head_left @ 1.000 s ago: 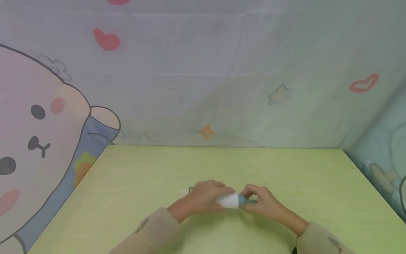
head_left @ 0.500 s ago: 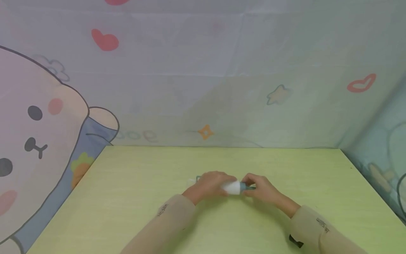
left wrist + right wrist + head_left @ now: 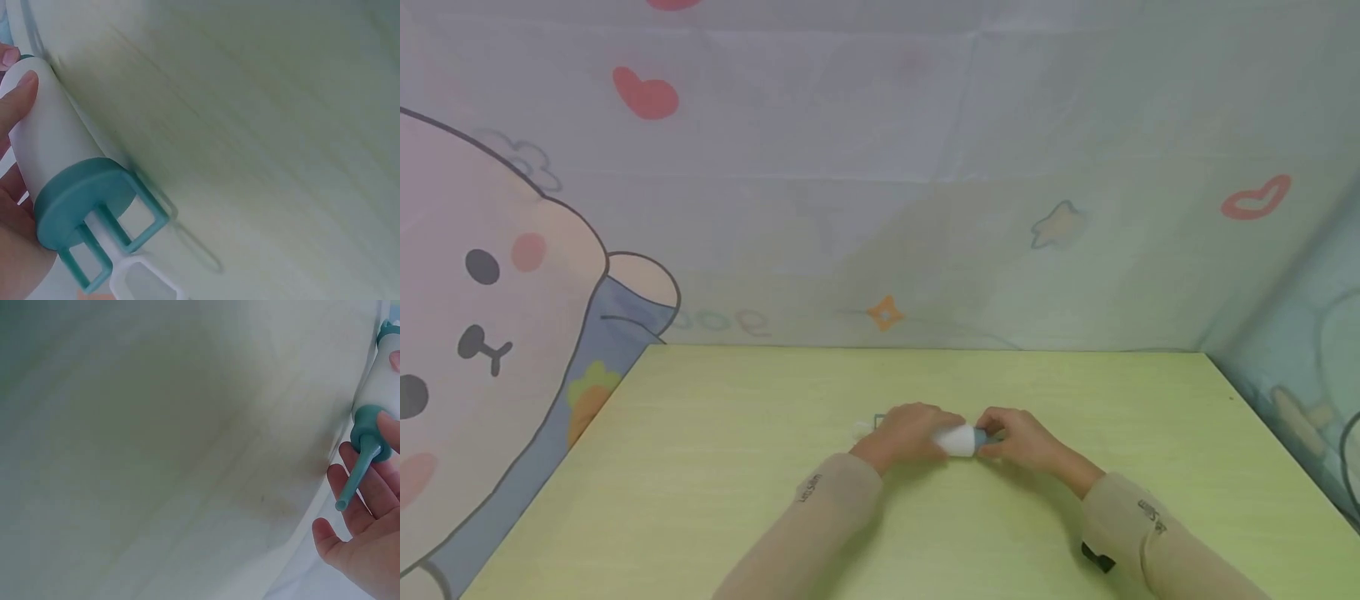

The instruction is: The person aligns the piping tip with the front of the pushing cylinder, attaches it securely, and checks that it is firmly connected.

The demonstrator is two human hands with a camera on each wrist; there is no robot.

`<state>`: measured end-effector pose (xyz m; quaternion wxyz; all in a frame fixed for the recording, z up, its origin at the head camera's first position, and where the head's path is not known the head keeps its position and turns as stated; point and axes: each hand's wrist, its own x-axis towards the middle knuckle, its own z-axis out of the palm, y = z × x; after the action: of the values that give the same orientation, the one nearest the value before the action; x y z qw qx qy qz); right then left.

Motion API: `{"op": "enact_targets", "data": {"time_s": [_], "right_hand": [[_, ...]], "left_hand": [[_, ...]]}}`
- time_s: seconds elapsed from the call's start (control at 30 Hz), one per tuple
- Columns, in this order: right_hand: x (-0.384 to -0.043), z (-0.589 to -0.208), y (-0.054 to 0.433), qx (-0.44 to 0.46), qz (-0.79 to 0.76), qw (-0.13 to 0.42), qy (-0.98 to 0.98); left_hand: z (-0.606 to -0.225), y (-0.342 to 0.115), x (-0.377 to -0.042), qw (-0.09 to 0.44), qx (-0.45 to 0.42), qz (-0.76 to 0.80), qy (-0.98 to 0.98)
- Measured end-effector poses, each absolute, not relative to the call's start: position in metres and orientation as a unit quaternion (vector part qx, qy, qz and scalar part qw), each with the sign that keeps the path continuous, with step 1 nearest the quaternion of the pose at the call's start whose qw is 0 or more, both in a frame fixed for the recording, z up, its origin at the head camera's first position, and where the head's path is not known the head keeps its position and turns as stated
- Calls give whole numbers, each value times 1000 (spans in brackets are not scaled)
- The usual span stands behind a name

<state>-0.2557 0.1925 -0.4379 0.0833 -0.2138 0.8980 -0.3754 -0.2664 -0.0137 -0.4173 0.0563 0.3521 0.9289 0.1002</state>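
Note:
A large plastic syringe with a white barrel and teal ends lies sideways between the hands, close above the table. My left hand grips the barrel, its thumb along the white wall in the left wrist view. Past that hand, the teal end cap carries square finger loops, and a white plunger handle sticks out between them. At the other end, my right hand pinches the teal nozzle collar. The thin nozzle points over the right palm. Part of the barrel is hidden by the left hand.
The hands work over a pale yellow-green table. Behind it hangs a printed cloth with hearts and a large cartoon animal. A dark cable hangs at the far right. A small black object shows under the right sleeve.
Both hands have moved farther from the body and slightly right, carrying the syringe with them. The right hand keeps its fingers at the nozzle end while the left stays on the barrel.

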Motion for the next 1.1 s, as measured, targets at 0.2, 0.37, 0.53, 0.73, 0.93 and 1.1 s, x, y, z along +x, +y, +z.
{"op": "enact_targets", "data": {"time_s": [0.2, 0.37, 0.53, 0.73, 0.93, 1.1], "right_hand": [[-260, -439, 196, -216, -372, 82, 899], [-261, -441, 196, -216, -370, 83, 900], [-260, -443, 198, -219, -354, 73, 906], [-260, -444, 202, -220, -348, 65, 909], [-259, -443, 203, -219, -345, 68, 910], [-256, -437, 207, -216, -347, 68, 910]], "left_hand": [[-417, -13, -268, 60, 342, 99, 932], [-418, -12, -268, 53, 344, 82, 934], [-418, -16, -270, 21, 351, 53, 935], [-421, -26, -272, -9, 362, 44, 931], [-421, -31, -270, 1, 350, 54, 935], [-409, -38, -269, 10, 344, 86, 935]]}}
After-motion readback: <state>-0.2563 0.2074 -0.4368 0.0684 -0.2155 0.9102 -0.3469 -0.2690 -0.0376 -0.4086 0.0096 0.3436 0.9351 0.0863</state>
